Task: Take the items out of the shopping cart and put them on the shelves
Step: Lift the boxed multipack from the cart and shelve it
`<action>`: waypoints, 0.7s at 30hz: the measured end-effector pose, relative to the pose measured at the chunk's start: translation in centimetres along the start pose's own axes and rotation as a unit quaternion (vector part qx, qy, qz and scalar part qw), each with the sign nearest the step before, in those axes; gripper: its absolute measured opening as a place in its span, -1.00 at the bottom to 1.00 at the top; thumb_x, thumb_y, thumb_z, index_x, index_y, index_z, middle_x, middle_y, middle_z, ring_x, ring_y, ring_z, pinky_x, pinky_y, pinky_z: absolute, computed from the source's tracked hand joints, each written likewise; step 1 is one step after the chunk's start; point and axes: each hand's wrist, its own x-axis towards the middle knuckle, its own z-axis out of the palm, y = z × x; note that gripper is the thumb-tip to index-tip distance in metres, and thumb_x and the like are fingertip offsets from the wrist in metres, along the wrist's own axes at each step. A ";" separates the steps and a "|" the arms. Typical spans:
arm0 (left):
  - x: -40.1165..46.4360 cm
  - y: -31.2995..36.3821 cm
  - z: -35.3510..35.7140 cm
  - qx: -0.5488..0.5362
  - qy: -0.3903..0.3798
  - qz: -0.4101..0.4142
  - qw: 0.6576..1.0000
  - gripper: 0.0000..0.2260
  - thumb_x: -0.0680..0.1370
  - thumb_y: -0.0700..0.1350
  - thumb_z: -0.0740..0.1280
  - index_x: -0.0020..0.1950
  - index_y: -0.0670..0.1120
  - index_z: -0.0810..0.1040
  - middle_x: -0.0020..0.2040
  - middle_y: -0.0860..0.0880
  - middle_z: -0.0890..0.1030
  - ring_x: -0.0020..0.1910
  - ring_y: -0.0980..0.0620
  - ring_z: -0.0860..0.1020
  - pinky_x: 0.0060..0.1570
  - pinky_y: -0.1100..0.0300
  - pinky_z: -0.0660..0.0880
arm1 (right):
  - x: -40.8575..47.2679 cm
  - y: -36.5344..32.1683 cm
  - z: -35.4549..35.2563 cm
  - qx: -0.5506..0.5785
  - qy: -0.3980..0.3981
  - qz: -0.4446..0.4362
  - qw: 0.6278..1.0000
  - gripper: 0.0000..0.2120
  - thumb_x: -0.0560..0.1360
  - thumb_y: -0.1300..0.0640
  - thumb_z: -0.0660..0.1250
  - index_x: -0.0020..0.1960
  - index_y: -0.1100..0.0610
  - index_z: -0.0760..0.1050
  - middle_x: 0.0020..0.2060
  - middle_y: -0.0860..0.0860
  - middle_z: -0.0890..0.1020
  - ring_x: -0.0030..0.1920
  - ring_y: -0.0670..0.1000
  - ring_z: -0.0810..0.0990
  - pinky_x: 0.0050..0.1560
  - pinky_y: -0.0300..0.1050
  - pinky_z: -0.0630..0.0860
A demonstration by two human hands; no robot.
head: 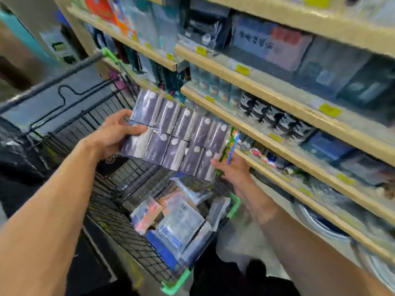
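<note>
— Why are you holding the pack (177,135) at both ends?
— It's wide and floppy, so your left hand (115,133) and right hand (233,169) are each clamping an end, above the cart (119,212), beside the shelves (277,133).

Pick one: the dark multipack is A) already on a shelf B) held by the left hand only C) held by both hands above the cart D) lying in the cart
C: the left hand grips one end of the dark multipack, the right hand the other, above the cart.
</note>
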 end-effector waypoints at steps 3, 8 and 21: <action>1.2 0.8 4.8 0.056 0.027 0.033 0.997 -0.76 0.41 -0.16 0.55 -0.01 0.02 0.56 -0.11 -0.14 0.59 -0.32 -0.03 0.50 -0.13 0.02 0.38 | -0.7 -0.6 -4.4 -0.039 0.072 -0.044 0.996 -0.61 0.33 0.06 0.58 0.03 0.23 0.58 -0.08 0.18 0.70 -0.14 0.00 0.62 -0.10 -0.03 0.59; 3.5 2.9 15.0 0.132 -0.055 0.097 0.985 -0.87 0.48 -0.18 0.49 -0.11 -0.08 0.55 -0.47 0.09 0.49 -0.53 0.13 0.42 -0.56 0.28 0.37 | -4.1 -0.8 -13.0 -0.042 0.216 -0.053 0.974 -0.53 0.25 -0.15 0.54 0.08 0.01 0.58 -0.03 -0.05 0.70 -0.04 0.00 0.68 0.02 0.05 0.63; 10.4 12.4 31.3 0.169 -0.164 0.123 0.964 -0.58 0.59 -0.16 0.36 0.41 -0.17 0.34 0.14 -0.15 0.51 -0.03 0.00 0.47 0.03 0.10 0.45 | -5.8 -10.4 -25.6 0.041 0.356 -0.112 0.927 -0.75 0.42 0.25 0.51 0.08 0.16 0.60 -0.05 0.06 0.70 -0.07 0.01 0.66 0.01 -0.07 0.60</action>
